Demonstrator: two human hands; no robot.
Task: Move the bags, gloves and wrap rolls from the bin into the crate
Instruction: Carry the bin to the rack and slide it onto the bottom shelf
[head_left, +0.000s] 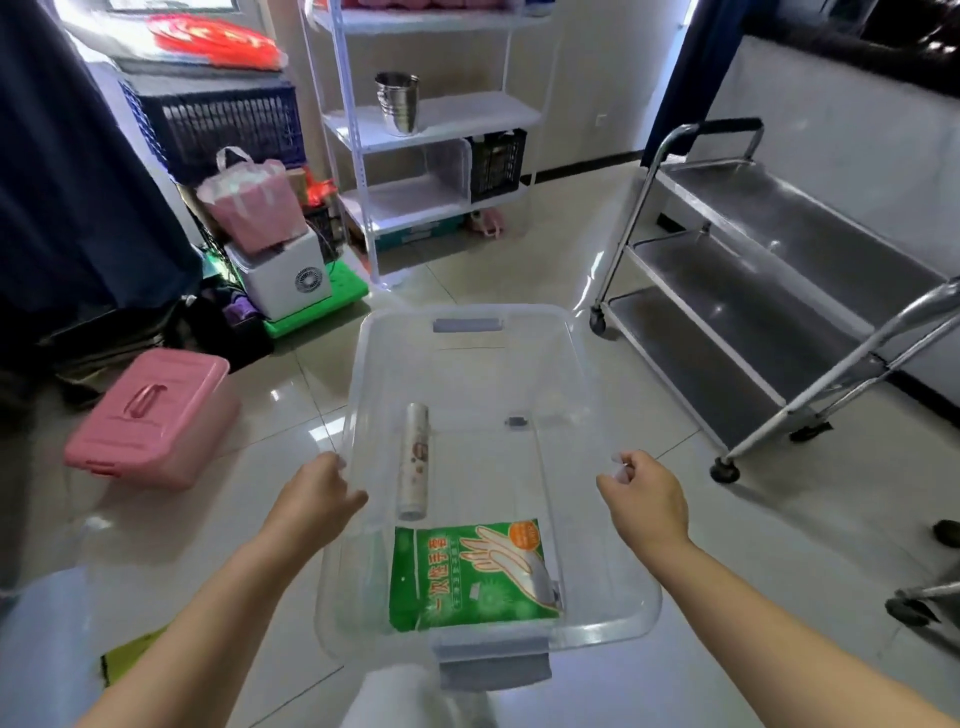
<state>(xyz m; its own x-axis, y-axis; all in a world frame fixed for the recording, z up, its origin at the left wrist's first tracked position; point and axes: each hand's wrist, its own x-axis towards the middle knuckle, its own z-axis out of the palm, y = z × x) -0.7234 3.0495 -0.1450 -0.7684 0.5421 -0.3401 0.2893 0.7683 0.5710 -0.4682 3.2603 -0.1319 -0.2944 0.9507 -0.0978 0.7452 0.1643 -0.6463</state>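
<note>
Both hands (left (317, 493), right (644, 493)) grip the clear bin's (467, 322) side rims above open floor (623, 395).

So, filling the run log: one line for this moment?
left hand: grips bin rim | right hand: grips rim | inside: wrap roll, glove pack

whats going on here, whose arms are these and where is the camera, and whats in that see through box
There is no machine: the one picture comes from a wide-angle camera worn on a person's head, looking forward and down, so the arms are the wearer's own. The left hand grips the left rim of a clear plastic bin, and the right hand curls over the right rim. Inside the bin lie a wrap roll and, nearer the person, a green pack of disposable gloves. Around it on the tiled floor are a pink lidded box, a white shelf unit and a steel trolley.
</note>
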